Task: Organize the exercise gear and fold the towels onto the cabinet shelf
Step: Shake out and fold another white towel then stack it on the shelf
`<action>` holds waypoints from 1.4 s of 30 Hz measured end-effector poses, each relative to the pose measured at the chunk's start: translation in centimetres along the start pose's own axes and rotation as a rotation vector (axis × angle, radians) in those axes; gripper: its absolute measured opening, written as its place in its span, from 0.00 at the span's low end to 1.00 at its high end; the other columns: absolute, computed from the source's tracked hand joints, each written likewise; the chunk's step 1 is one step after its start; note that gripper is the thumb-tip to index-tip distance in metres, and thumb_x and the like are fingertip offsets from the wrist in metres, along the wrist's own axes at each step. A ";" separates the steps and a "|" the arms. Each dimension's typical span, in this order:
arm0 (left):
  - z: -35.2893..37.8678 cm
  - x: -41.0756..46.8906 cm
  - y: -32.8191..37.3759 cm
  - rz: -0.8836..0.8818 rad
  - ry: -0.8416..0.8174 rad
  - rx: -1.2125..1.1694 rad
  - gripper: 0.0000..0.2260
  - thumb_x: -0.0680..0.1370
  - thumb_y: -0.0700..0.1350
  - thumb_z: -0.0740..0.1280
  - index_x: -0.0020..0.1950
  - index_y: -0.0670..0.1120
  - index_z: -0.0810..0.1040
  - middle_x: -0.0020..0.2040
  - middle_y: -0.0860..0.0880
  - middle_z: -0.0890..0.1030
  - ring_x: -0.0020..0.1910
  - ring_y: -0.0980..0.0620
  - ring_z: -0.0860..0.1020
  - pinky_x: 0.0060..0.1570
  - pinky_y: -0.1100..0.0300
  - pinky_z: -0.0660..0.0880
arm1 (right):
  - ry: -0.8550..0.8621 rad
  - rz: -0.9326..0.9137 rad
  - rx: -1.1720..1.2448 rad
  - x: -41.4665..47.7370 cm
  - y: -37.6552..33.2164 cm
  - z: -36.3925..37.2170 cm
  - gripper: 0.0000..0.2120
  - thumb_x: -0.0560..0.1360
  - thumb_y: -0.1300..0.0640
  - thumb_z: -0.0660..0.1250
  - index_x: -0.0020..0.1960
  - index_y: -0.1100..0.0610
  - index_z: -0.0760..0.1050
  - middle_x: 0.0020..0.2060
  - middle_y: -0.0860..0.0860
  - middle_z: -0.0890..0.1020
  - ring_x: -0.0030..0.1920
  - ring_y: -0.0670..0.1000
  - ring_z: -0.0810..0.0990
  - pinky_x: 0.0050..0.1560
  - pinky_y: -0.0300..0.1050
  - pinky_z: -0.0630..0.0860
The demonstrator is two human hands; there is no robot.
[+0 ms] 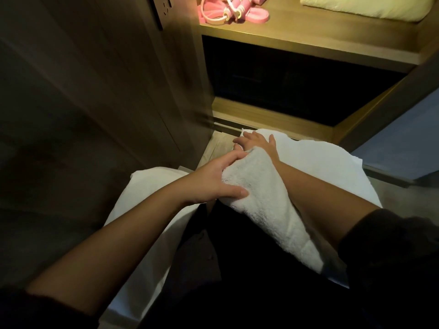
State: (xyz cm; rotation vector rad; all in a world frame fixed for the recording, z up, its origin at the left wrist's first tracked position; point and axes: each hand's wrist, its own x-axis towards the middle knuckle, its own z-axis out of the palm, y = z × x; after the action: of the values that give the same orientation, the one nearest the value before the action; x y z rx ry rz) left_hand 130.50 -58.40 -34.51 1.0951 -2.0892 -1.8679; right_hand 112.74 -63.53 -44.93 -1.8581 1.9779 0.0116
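Head view, from the left: the dark cabinet side panel [133, 74] stands tall and close, walling off that side. Next to it the left hand [213, 184] pinches a thick fold of the white towel [268, 205] between thumb and curled fingers. The towel lies low in front of the person, below the cabinet, and the lifted fold drapes over the right forearm. Beyond it the right hand [256, 143] lies with fingers straight and spread, pressing flat on the cloth and gripping nothing.

The towel looks like soft, light terry, limp and likely to sag wherever it is unsupported. It is not fragile or slippery, so any hold will do. For a neat fold, though, the corners and hemmed edges are probably the best places to take it, with a flat palm to smooth it.

Above, the lit cabinet shelf [308, 46] carries pink exercise gear [228, 10] at its left and a folded towel [368, 5] at its right, with bare wood between them. That gap seems the room left. The shelf's front lip and the dark lower compartment [285, 86] sit in the lifting path, and the right side looks more open.
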 end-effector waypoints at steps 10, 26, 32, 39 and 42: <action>-1.3 1.1 0.6 -0.161 -0.137 -0.489 0.19 0.70 0.39 0.73 0.60 0.48 0.77 0.50 0.53 0.85 0.53 0.54 0.83 0.48 0.64 0.78 | 0.032 0.006 0.041 -0.1 0.0 0.0 0.19 0.82 0.43 0.53 0.72 0.42 0.67 0.77 0.49 0.62 0.77 0.54 0.55 0.74 0.65 0.43; -1.1 -0.2 0.8 -0.368 -0.030 -0.472 0.25 0.67 0.40 0.78 0.62 0.49 0.77 0.56 0.46 0.83 0.55 0.48 0.83 0.54 0.55 0.79 | 0.045 0.004 0.097 -1.8 -0.7 -1.4 0.21 0.84 0.43 0.47 0.72 0.45 0.68 0.77 0.49 0.62 0.78 0.53 0.55 0.76 0.65 0.43; -0.7 0.0 1.4 -0.372 -0.019 -0.451 0.25 0.68 0.51 0.77 0.64 0.52 0.76 0.56 0.50 0.84 0.55 0.50 0.83 0.50 0.57 0.78 | 0.052 0.007 0.094 -1.8 -0.6 -1.2 0.21 0.84 0.43 0.47 0.72 0.45 0.68 0.77 0.49 0.62 0.78 0.53 0.55 0.75 0.65 0.43; -1.3 0.0 2.0 -0.364 -0.187 -0.447 0.25 0.67 0.45 0.73 0.61 0.62 0.71 0.60 0.53 0.80 0.56 0.54 0.81 0.53 0.61 0.78 | 0.036 0.016 0.094 -1.4 -0.4 -0.9 0.21 0.83 0.42 0.48 0.73 0.44 0.67 0.77 0.49 0.62 0.78 0.53 0.55 0.76 0.64 0.43; -0.8 -0.1 1.8 -0.322 -0.119 -0.562 0.28 0.66 0.39 0.72 0.62 0.58 0.73 0.59 0.49 0.81 0.57 0.50 0.81 0.53 0.58 0.79 | 0.032 0.016 0.096 -1.2 -0.2 -1.0 0.21 0.83 0.43 0.49 0.72 0.44 0.68 0.77 0.49 0.62 0.78 0.53 0.55 0.76 0.64 0.43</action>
State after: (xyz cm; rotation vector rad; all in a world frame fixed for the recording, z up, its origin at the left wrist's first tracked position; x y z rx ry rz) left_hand 130.26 -59.10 -32.68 1.2328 -1.3336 -2.5026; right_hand 112.64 -62.71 -43.63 -1.7924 1.9782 -0.1072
